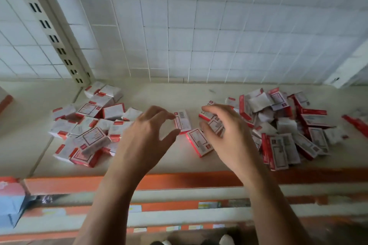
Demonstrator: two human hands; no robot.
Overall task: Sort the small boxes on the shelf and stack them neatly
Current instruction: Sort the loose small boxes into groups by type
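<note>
Left of the barcode box (183, 122), the left hand (147, 131) hides part of the left heap (89, 125). Its forefinger and thumb are curved and set apart at the box's left edge; contact cannot be confirmed. Right of the barcode box, the right hand (225, 131) curls its fingers (206, 108) over another box (216, 124); whether it grips this box cannot be determined. Print on all cartons is blurred and unreadable. The frame cuts off loose red items at the far right.

The small boxes are white with red ends and a framed label. A third box (199, 143) lies flat just in front of the barcode box.

The shelf (159, 93) holds everything: a jumbled heap well left of the barcode box, and a larger right heap (288, 125) beyond the right hand.
</note>
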